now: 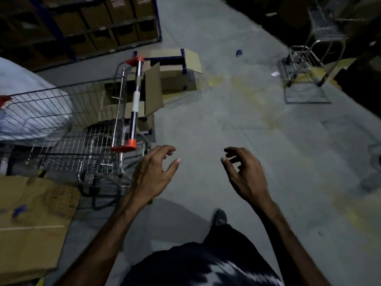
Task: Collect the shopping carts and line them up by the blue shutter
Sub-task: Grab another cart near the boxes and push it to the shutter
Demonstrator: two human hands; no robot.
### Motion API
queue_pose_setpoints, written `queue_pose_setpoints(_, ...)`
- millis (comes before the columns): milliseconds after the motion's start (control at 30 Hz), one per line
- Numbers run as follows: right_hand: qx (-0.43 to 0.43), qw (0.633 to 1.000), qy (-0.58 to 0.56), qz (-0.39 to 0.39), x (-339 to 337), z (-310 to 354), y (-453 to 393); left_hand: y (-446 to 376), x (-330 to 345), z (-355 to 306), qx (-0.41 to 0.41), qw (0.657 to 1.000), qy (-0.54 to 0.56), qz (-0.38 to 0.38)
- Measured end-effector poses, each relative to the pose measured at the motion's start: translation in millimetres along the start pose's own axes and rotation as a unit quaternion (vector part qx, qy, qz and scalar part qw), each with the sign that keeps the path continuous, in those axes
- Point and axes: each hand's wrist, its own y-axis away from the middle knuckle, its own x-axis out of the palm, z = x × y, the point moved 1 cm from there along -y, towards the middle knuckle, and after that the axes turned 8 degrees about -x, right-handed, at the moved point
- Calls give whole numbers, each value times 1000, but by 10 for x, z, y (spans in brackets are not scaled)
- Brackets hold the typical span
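**Two empty hands, one cart at the left, one far off**

Both hands are free. Left hand point(153, 174) is palm-down with fingers half curled and thumb spread, holding nothing. Right hand point(245, 174) mirrors it: loose claw, nothing gripped. They hang over bare floor point(237, 120) with a clear gap between them, forearms reaching forward from the body.

Nearest cart point(82, 129) sits just left of the left hand. Its chrome handle bar point(135, 104) with orange end caps runs away from the person, near cap just beyond the left fingertips and not touched. The basket holds a flattened or open cardboard box point(152, 91); another carton point(177, 69) stands on the floor past it. A white bulk bag point(24, 96) lies on the far side of the cart, and flat cardboard point(31, 223) lies below the left forearm.

Second cart point(307, 58) is far ahead and to the right of the right hand, well apart, in shadow. Storage shelving point(92, 23) is ahead-left. No blue shutter in view.

My read: next step is taking a cart handle. Doing it well:
- square up behind the bar first; it's side-on to the hands now
- both hands on the bar, spread wide, full wrap
- mind the boxes by the wheels before rolling
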Motion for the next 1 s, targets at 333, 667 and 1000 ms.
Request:
queue_pose_setpoints(333, -167, 970, -11, 177, 120, -253, -2251, -1082, 187, -227, -125, 987, 20, -104)
queue_pose_setpoints(667, -366, 874, 38, 319, 1134, 319, -3788, -1730, 205, 348, -257, 923, -108, -267)
queue_pose_setpoints(1000, -535, 717, 141, 423, 2123, 1022, -4955, -2368, 363, 834, -471, 833, -132, -258)
